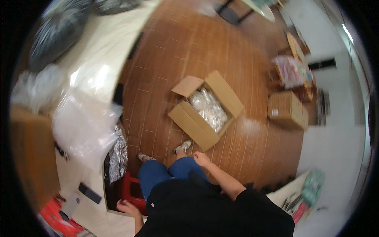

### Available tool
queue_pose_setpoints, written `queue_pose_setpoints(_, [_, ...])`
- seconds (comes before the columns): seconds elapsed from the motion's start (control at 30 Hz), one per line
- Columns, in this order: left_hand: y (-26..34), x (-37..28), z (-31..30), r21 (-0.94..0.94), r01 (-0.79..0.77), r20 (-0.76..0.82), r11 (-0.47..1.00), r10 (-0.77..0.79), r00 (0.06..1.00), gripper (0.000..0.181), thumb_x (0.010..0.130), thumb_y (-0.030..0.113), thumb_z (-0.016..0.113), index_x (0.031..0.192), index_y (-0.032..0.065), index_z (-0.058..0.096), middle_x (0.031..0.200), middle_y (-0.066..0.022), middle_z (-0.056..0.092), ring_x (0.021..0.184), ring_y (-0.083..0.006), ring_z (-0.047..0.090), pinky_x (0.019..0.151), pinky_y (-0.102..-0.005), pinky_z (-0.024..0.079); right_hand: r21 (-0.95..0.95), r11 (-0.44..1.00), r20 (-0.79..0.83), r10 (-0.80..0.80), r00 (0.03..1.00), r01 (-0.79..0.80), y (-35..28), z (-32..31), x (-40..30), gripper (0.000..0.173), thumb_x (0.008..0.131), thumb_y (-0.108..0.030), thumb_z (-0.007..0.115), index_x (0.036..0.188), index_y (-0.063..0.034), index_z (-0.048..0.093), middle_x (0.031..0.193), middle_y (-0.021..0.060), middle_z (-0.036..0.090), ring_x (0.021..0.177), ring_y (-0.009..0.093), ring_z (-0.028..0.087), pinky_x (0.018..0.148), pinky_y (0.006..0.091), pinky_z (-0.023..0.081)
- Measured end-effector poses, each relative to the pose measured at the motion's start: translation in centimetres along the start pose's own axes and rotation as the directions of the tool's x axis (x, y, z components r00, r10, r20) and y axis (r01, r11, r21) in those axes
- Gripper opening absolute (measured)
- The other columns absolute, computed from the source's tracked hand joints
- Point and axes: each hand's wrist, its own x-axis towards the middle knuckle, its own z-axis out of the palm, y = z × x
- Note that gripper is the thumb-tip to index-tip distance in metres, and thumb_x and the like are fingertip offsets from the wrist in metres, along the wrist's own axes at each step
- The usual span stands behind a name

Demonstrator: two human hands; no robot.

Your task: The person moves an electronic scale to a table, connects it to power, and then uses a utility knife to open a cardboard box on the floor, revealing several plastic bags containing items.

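Observation:
My left hand (128, 207) hangs at the lower left beside a red plastic stool (128, 187). Its fingers are loosely curled, and I see nothing in them. By my knee is my right hand (202, 159), fingers curled in; whether it holds anything small cannot be made out. On the wood-look floor beyond my feet stands a cardboard box (194, 126) with its flaps spread, filled with clear plastic-wrapped items (208, 109). Neither hand touches the box. A dark smartphone (90, 193) lies on the pale tabletop to the left.
Clear plastic bags (86, 127) and a large carton (34, 157) occupy the left table, with dark stuffed bags (60, 32) farther along. Crumpled silver foil (117, 155) hangs near its edge. A closed carton (284, 109) stands right, near wooden furniture.

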Motion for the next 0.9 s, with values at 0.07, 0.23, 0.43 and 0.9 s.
queue_pose_setpoints(0.07, [4.5, 0.5, 3.2, -0.076, -0.095, 0.272, 0.993, 0.112, 0.956, 0.024, 0.087, 0.010, 0.047, 0.107, -0.0026, 0.047, 0.101, -0.0148, 0.046, 0.093, -0.0277, 0.046, 0.087, -0.0344, 0.037, 0.018, 0.988, -0.063, 0.157, 0.986, -0.156, 3.5, -0.3, -2.0, 0.026, 0.085, -0.021, 0.047, 0.102, -0.0077, 0.061, 0.094, 0.0163, 0.064, 0.092, 0.032, 0.060, 0.080, 0.0405, 0.047])
queue_pose_setpoints(0.23, [13.6, 4.8, 9.9, -0.177, -0.054, 0.633, 0.983, 0.155, 0.759, 0.023, 0.088, 0.007, 0.047, 0.109, -0.0028, 0.046, 0.102, -0.0138, 0.051, 0.095, -0.0229, 0.052, 0.087, -0.0314, 0.040, 0.294, 0.866, -0.153, 0.460, 0.874, -0.405, 13.0, 0.1, -5.4, 0.025, 0.083, -0.025, 0.049, 0.098, -0.0105, 0.062, 0.098, 0.0165, 0.063, 0.093, 0.034, 0.060, 0.081, 0.0422, 0.047])
queue_pose_setpoints(0.43, [27.0, 6.3, 21.8, -0.001, -0.481, 0.719, 0.877, 0.335, 0.609, 0.026, 0.088, 0.008, 0.052, 0.112, -0.0019, 0.051, 0.103, -0.0150, 0.061, 0.095, -0.0228, 0.059, 0.084, -0.0309, 0.046, 0.508, 0.560, -0.147, 0.805, 0.574, -0.655, 27.0, -1.3, -5.9, 0.029, 0.083, -0.031, 0.048, 0.094, -0.0071, 0.060, 0.096, 0.0197, 0.063, 0.092, 0.036, 0.059, 0.080, 0.0450, 0.047])
queue_pose_setpoints(0.9, [48.3, 2.8, 65.5, 0.038, -0.925, 0.878, 0.378, 0.430, 0.212, 0.066, 0.081, 0.037, 0.061, 0.130, -0.0016, 0.038, 0.121, -0.0214, 0.052, 0.111, -0.0333, 0.051, 0.092, -0.0399, 0.041, 0.771, 0.404, -0.134, 0.859, 0.495, -0.492, 40.9, -4.4, 19.3, 0.060, 0.080, -0.044, 0.056, 0.121, -0.0022, 0.046, 0.109, 0.0223, 0.059, 0.105, 0.038, 0.054, 0.089, 0.0451, 0.042])
